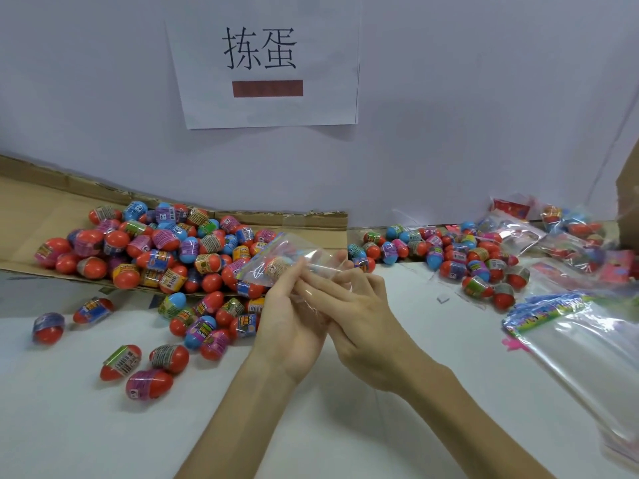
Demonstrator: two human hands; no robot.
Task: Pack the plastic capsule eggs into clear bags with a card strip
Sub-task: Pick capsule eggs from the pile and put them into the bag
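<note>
Two bare forearms reach in from the bottom edge over a white tabletop [345,426]. The left hand [290,326] is turned palm toward the camera, and the right hand [366,326] lies against it with its back showing. Between them they hold a clear bag [287,261] just above the tabletop: the fingers [332,288] of both hands are pressed together on the bag's lower part, and its open, crinkled end points up and away to the left. A capsule egg seems to show through the film, but whether it is inside the bag or lying behind it cannot be told.

To the left, near the hands, loose capsule eggs [152,364] lie scattered on the tabletop, most with a red half and a printed wrapper band. At the right edge lies a stack of empty clear bags [587,347] with bright printed card strips [546,309] along their upper ends.

Farther back on the left, a flattened cardboard box [41,209] carries a large heap of eggs [155,247] in red, blue and pink, spilling over its near edge onto the tabletop. Behind the hands to the right sits a smaller heap of eggs [466,261], and beyond it, at the far right, filled bags [570,236] lie in a pile.

At the back stands a pale wall [484,115] with a white paper sign [262,63] bearing two large black characters above a dark red bar.
</note>
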